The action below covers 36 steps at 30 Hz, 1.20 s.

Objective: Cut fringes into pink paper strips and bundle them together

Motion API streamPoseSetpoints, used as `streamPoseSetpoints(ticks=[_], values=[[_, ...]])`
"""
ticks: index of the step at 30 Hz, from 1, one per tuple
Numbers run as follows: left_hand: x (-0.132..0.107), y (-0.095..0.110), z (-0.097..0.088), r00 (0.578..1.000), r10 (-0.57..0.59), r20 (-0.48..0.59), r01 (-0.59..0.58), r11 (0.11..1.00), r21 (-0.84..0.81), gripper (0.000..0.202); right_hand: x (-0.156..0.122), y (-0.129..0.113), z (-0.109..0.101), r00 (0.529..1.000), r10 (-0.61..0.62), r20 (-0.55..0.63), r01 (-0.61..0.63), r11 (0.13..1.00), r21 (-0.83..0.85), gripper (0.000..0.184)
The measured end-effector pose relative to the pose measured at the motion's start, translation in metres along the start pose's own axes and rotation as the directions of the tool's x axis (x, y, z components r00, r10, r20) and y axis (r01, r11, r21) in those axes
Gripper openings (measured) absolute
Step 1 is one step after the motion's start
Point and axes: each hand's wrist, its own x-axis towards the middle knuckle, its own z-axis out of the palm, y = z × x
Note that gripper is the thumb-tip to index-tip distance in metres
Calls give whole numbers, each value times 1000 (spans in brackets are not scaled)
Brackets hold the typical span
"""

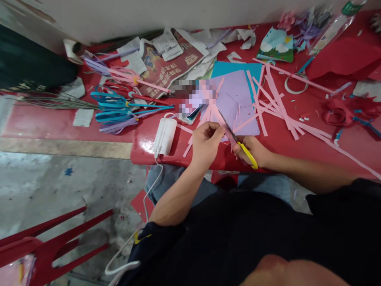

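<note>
My left hand (206, 139) pinches a piece of pink paper (214, 113) above the front edge of the red table. In my right hand (251, 149) is a pair of scissors (245, 153) with yellow handles, its blades pointing up and left beside the pink paper. The blade tips lie close to the left fingertips; whether they touch the paper is hard to tell. Beneath and behind the hands lies a lilac sheet (238, 91) on top of a teal sheet (222, 69). Loose pink paper strips (279, 101) spread out to the right.
A white power bank (165, 136) with a cable sits left of my hands, near a phone (190, 105). Blue paper loops (111, 105), newspaper (169, 63), a tape roll (296, 84) and a plastic bottle (335, 29) lie around. A red chair (59, 242) stands lower left.
</note>
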Motion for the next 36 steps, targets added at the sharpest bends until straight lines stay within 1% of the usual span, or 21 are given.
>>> streamPoseSetpoints(ticks=[3,9,12,19,26,31,34,36], values=[[0,-3,1,1000,-2,3,2,1000,-4,14,1,2,0,1000,-7,-3,7,1000,-8,65],[0,-5,3,1000,1,-1,-1,1000,9,16,1,3,0,1000,-22,-9,21,1000,-20,71],[0,-5,4,1000,2,-2,-2,1000,13,18,2,6,1,999,-33,-3,33,999,-8,70],[-3,-7,7,999,-45,-11,44,998,-38,18,3,10,3,1000,-6,-10,6,1000,11,66],[-1,-6,6,999,-53,-3,52,995,-83,19,4,8,2,1000,18,-13,-18,1000,5,63],[-2,-5,6,998,-69,-1,68,992,-108,17,3,0,3,997,71,-21,-68,993,97,63],[-2,-4,6,997,-76,1,76,990,-122,18,1,-7,2,999,48,-11,-47,990,132,65],[-1,-5,6,997,-71,2,71,991,-117,19,0,-9,0,1000,3,-12,-2,994,108,66]])
